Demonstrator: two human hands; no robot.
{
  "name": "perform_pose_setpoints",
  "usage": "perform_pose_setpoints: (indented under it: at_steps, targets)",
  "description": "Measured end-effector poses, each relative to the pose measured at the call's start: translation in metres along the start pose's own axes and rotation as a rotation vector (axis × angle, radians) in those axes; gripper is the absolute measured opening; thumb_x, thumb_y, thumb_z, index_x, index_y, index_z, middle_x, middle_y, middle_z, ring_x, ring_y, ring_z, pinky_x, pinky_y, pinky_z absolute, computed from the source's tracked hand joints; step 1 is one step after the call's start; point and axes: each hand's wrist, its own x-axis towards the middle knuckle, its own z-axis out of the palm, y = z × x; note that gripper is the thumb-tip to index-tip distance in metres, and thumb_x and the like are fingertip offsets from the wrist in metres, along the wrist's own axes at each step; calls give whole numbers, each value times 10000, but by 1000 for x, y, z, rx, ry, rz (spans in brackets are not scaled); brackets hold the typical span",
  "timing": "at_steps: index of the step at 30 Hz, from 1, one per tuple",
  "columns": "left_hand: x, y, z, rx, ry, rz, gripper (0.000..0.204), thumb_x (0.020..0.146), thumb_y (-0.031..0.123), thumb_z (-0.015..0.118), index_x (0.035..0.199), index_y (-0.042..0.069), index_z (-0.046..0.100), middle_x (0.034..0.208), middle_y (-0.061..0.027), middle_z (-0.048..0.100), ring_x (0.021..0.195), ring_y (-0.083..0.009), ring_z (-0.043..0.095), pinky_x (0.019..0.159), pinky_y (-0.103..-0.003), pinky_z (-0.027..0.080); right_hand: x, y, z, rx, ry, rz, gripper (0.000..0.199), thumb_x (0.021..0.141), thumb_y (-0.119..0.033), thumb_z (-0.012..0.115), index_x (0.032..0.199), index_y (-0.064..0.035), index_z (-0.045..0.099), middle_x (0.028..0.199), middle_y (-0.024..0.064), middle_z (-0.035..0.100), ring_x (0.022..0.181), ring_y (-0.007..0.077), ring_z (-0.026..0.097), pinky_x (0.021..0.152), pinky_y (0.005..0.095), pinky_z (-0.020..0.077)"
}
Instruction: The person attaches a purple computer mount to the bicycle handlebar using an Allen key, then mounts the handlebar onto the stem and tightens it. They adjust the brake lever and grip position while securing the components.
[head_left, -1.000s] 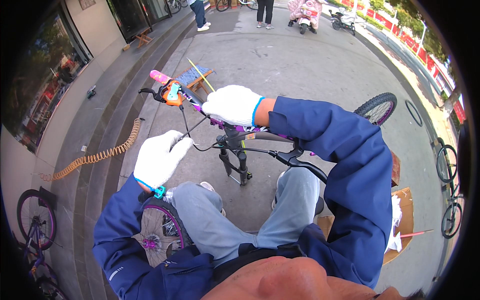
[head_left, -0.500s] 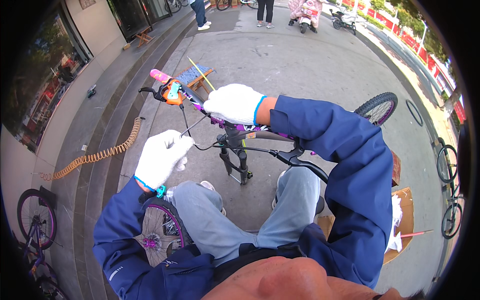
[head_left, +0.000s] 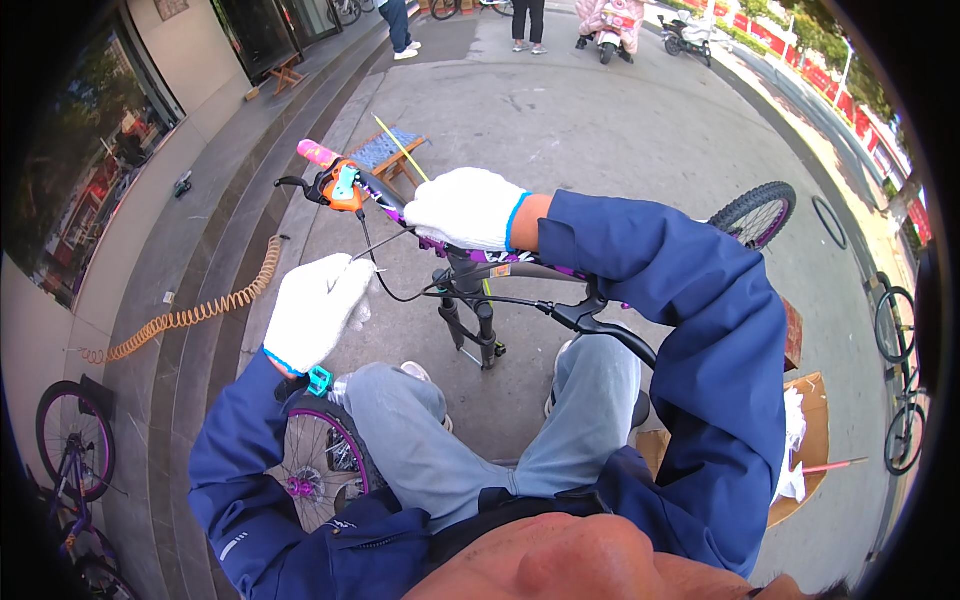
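Right hand in a white knit glove is wrapped tight round the handlebar of a purple bike, left of the stem. Left hand in the same kind of glove sits nearer and to the left, just off the bar, fingers curled together pinching the thin black cable that loops from the orange shifter down toward the fork; contact looks like fingertips only, exact pinch hard to tell. Pink grip at the far left end of the bar, brake lever just beside it. Second brake lever on the right part of the bar, near the knee. Bar runs across the middle of the scene, above the person's grey trouser legs. Bike wheel near left by the left elbow, another wheel far right. Coiled orange hose lies on the steps at left. Small wooden stool far behind the bar. Cardboard on the ground at right.
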Motion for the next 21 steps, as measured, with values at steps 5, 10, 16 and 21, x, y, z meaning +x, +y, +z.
perform_pose_setpoints:
  at_steps: [5,10,16,21]
  targets:
    - [1,0,-3,415,109,192,281,1098,293,690,1055,24,759,818,-102,754,708,-238,725,674,-366,557,1,2,5,11,39,0,266,1116,-315,545,1100,-144,749,932,121,734,855,343,743,747,514,577]
    - [5,2,-11,996,320,674,164,988,163,711,1111,82,783,998,-126,779,872,-306,764,780,-421,591,-1,1,4,-22,53,-16,205,1099,-275,555,1119,-156,721,970,126,725,898,360,738,769,509,580]
    - [10,5,-28,1267,203,661,320,948,133,676,1259,105,749,1051,-92,758,927,-279,755,785,-406,591,2,2,5,15,21,26,295,1119,-337,536,1088,-137,750,917,117,734,854,347,741,758,506,572]
    - [9,-5,-18,892,297,625,229,997,226,769,1159,68,807,1027,-123,813,905,-315,797,801,-401,626,3,3,7,38,37,25,259,1090,-333,577,1080,-140,749,902,114,726,858,352,738,748,509,569]
